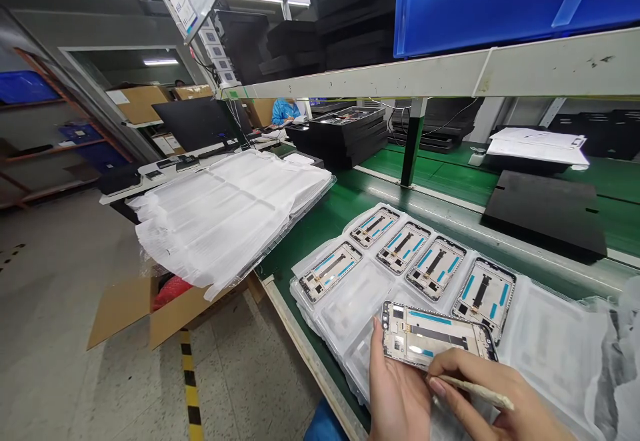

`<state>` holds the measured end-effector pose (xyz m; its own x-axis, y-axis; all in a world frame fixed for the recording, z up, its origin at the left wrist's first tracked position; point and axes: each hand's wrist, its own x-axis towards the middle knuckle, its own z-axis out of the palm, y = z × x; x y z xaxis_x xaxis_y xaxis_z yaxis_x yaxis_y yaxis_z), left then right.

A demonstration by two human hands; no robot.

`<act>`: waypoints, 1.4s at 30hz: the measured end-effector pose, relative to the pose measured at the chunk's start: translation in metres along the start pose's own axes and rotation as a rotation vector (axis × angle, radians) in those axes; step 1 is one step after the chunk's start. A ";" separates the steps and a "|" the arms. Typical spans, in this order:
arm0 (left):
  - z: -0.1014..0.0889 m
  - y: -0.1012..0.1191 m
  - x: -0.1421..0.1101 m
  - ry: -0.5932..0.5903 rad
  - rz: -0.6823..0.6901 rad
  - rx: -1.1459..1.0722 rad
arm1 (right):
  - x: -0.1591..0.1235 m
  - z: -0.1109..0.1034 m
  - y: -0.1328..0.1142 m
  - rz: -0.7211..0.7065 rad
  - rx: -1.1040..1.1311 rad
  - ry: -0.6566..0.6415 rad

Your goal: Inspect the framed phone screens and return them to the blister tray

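Fingers half-curled, my left grip (400, 397) cradles a thin, rectangular silver-and-black phone frame (435, 335), long axis running rightward past my adjacent right grip (527, 404), pinched round a pale, slender stick (480, 391).

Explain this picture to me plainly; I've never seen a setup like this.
There is no robot here: a person works with two bare hands, and the single picture comes from a camera worn on their head, looking forward and down.

The left hand holds a phone frame, its inner side showing blue strips. The right hand, at the frame's lower edge, holds a thin, pale stick; what it is exactly, I cannot tell.

On the green bench lies a translucent tray with five similar frames in its pockets. Farther left is a stack covered in white sheeting.
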<state>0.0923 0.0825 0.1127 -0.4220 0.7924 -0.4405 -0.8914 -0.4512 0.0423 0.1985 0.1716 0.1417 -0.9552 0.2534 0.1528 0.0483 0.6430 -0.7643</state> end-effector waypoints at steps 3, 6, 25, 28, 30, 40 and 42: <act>-0.002 0.000 0.001 -0.008 0.000 -0.016 | -0.002 0.001 0.001 0.002 0.004 -0.025; 0.002 0.000 0.000 0.036 -0.005 -0.034 | -0.002 0.002 0.003 0.020 0.022 -0.034; 0.005 0.001 0.000 0.057 -0.024 -0.047 | -0.001 0.002 0.006 -0.014 0.027 -0.070; 0.005 0.001 0.001 0.072 -0.023 -0.100 | -0.003 0.004 0.007 -0.037 0.045 -0.056; 0.005 0.001 0.001 0.075 -0.022 -0.117 | -0.003 0.005 0.008 -0.056 0.037 -0.052; 0.005 0.002 0.000 0.087 -0.022 -0.073 | 0.000 0.000 0.001 -0.094 -0.024 -0.037; 0.005 0.001 -0.001 0.096 -0.015 -0.057 | 0.001 0.000 0.000 -0.109 -0.037 -0.028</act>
<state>0.0909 0.0836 0.1179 -0.3884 0.7577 -0.5245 -0.8856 -0.4642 -0.0149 0.1978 0.1721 0.1415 -0.9632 0.1601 0.2159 -0.0464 0.6920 -0.7204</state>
